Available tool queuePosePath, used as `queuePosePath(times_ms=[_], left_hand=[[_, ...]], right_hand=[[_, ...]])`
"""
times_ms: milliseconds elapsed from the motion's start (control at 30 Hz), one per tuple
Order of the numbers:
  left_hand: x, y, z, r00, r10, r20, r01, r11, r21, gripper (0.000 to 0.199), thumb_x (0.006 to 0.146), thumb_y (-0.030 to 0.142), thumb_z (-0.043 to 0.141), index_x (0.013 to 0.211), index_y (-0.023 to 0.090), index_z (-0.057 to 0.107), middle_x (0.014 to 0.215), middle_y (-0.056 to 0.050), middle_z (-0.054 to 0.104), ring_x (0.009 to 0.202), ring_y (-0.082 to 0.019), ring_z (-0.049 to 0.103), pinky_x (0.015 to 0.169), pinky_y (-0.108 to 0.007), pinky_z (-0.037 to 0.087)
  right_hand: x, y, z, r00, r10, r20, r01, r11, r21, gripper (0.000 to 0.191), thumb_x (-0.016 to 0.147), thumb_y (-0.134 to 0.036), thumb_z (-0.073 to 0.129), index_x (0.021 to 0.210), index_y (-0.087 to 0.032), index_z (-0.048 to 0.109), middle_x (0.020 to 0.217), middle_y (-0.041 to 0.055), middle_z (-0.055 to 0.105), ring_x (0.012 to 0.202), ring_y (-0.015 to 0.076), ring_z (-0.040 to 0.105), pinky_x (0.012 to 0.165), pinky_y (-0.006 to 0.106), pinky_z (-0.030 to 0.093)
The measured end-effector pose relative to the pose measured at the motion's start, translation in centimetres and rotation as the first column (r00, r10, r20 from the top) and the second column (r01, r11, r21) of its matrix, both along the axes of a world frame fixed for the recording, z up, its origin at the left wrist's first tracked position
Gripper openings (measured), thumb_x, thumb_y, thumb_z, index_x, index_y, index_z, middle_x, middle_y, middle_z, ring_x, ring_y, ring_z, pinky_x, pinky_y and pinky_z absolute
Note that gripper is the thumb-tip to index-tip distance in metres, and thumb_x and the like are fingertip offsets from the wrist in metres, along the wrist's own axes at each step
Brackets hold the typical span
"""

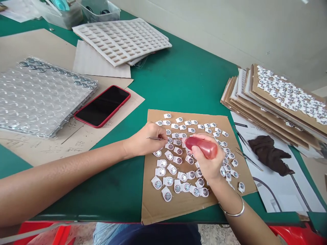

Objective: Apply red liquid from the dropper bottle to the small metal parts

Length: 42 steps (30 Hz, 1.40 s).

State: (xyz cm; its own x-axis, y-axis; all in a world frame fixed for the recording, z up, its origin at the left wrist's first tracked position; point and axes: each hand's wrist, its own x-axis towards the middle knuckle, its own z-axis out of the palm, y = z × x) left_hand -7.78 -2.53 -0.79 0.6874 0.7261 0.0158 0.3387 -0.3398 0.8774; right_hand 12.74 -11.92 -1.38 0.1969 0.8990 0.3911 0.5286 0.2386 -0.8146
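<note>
My left hand [144, 140] holds a pair of fine metal tweezers [155, 138], their tips reaching in among the small parts. These are several round metal discs on white paper tabs [168, 181], laid out on a brown cardboard sheet [178, 207]. My right hand [207, 162] grips a red translucent squeeze bottle [201, 147] tilted on its side, just above the discs. The bottle's tip is hidden close to my left hand. My right hand and the bottle cover part of the discs.
A stack of cardboard sheets [278, 105] bearing more white tabs stands at right, near a dark cloth [268, 154] and tweezers on white paper. A white foam tray [121, 41], bubble-wrapped discs [41, 97] and a red-cased phone [102, 106] lie on the green table [178, 76].
</note>
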Motion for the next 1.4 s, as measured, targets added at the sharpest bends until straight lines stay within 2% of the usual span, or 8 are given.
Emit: queuePosePath(times_ms=[167, 933, 1167, 1400], left_hand=[[-0.2, -0.3, -0.2, 1.0, -0.017, 0.021, 0.016, 0.999, 0.043, 0.016, 0.069, 0.003, 0.053, 0.066, 0.011, 0.067, 0.062, 0.001, 0.065, 0.055, -0.008, 0.056, 0.05, -0.017, 0.039], [-0.5, -0.5, -0.3, 0.998, -0.063, 0.025, 0.06, 0.994, 0.093, 0.017, 0.073, 0.005, 0.052, 0.072, 0.011, 0.068, 0.064, -0.001, 0.065, 0.055, -0.008, 0.055, 0.05, -0.018, 0.038], [-0.3, -0.5, -0.1, 0.998, -0.055, 0.033, 0.052, 0.996, 0.076, 0.016, 0.072, 0.003, 0.052, 0.066, 0.011, 0.065, 0.063, -0.001, 0.064, 0.056, -0.008, 0.054, 0.051, -0.018, 0.038], [-0.4, -0.7, -0.1, 0.998, -0.038, 0.043, 0.036, 0.998, 0.056, 0.017, 0.07, 0.002, 0.051, 0.065, 0.011, 0.065, 0.06, 0.0, 0.063, 0.053, -0.007, 0.051, 0.049, -0.018, 0.037]], right_hand=[[-0.5, 0.0, 0.2, 0.994, 0.019, 0.108, -0.032, 0.992, 0.122, 0.03, 0.068, -0.018, 0.069, 0.097, -0.017, 0.062, 0.093, 0.0062, 0.064, 0.088, 0.019, 0.062, 0.075, 0.037, 0.055], [-0.9, 0.5, -0.2, 0.988, 0.042, 0.146, -0.053, 0.996, 0.073, 0.029, 0.071, -0.02, 0.068, 0.099, -0.019, 0.061, 0.094, 0.0056, 0.064, 0.088, 0.0183, 0.062, 0.075, 0.037, 0.055], [-1.0, 0.3, -0.2, 0.967, 0.111, 0.23, -0.143, 0.981, 0.129, 0.035, 0.07, -0.018, 0.07, 0.103, -0.021, 0.058, 0.096, 0.0059, 0.063, 0.09, 0.0196, 0.061, 0.078, 0.041, 0.055], [-1.2, -0.1, 0.2, 0.95, 0.153, 0.274, -0.199, 0.968, 0.15, 0.038, 0.067, -0.014, 0.071, 0.103, -0.018, 0.057, 0.096, 0.0084, 0.063, 0.09, 0.02, 0.061, 0.076, 0.04, 0.056]])
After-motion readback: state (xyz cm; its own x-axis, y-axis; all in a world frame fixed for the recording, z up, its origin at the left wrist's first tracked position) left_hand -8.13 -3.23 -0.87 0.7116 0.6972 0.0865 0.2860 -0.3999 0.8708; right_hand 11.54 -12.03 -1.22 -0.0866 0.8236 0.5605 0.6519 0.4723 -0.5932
